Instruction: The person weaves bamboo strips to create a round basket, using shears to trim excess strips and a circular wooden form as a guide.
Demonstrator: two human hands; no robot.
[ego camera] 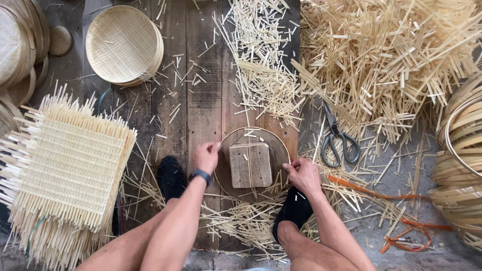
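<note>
I am looking down at a plank floor (203, 95) littered with cut bamboo, a big loose heap of strips (386, 55) spreading at upper right. At left a stack of square woven mats (70, 165) is sitting with its fringes sticking out, and round woven trays (123, 44) are lying above it. Between my feet a thin bamboo hoop (253, 131) is ringing a round base, with a wooden block (250, 164) resting in the middle — that is the piece in hand.

My left hand (207, 156) is pressing on the hoop's left edge, fingers curled over it; my right hand (303, 173) is pinching the rim at the right. I judge that even pressure from both sides is what matters here — keeping the ring round and flat. Scissors (337, 138) are lying nearby, apart from both hands.
</note>
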